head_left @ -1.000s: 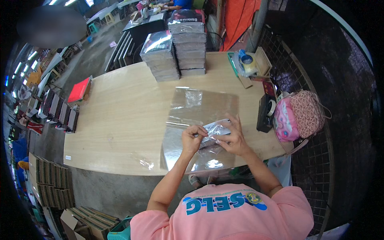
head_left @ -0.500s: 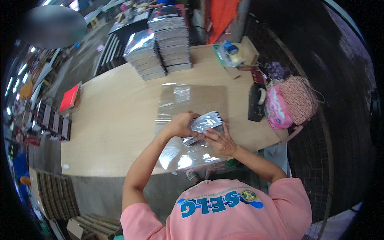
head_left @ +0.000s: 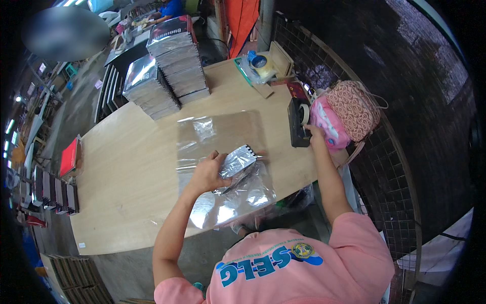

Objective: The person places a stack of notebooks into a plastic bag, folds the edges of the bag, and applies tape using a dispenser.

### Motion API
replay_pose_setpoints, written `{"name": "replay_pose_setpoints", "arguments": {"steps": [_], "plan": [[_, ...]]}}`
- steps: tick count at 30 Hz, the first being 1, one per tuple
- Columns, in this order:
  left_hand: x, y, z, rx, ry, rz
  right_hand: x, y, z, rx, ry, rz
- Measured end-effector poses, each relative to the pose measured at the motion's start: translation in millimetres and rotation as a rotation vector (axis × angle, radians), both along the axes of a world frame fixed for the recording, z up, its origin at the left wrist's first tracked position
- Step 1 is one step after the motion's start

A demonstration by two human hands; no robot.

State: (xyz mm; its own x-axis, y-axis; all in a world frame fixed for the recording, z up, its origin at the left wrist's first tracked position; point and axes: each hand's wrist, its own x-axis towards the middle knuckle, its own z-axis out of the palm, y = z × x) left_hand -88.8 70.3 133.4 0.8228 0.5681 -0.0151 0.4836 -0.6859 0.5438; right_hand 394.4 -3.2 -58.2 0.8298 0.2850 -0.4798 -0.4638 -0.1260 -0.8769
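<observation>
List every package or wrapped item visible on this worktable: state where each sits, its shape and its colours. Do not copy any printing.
Wrapped notebook: table centre, left hand holding it; small, spiral-edged, grey under clear film.
Two stacks of wrapped books: far edge; rectangular, dark covers, glossy film.
Clear plastic sheets: table centre; shiny, transparent.
Tape dispenser: right edge, right hand touching it; black.

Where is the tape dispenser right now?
In the head view the black tape dispenser sits near the table's right edge, beside the pink bag, with the right hand touching it.
</observation>
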Motion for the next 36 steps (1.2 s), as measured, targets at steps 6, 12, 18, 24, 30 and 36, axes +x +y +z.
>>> {"name": "replay_pose_setpoints", "arguments": {"steps": [6, 12, 18, 24, 30, 36], "plan": [[-16.0, -8.1, -0.8, 0.008, 0.030, 0.100, -84.7, -48.4, 11.9, -0.213, -0.599, 0.242], [-15.7, -3.8, -1.8, 0.046, 0.008, 0.037, -176.4, -62.2, -12.8, 0.360, 0.688, 0.077], [-15.1, -1.8, -1.8, 0.027, 0.020, 0.036, -319.4, -74.5, 105.3, 0.546, 0.037, 0.810], [-10.8, 3.3, -0.2, -0.014, 0.057, 0.059, -346.9, -41.0, 80.8, 0.171, -0.599, 0.747], [26.9, -20.4, -5.6, 0.189, 0.061, 0.196, -323.7, -60.6, -22.5, -0.562, -0.836, 1.234], [-25.5, -23.9, -13.9, -0.364, -0.515, 0.678, -361.4, -93.4, 37.5, -0.303, 0.022, 1.415]]}}
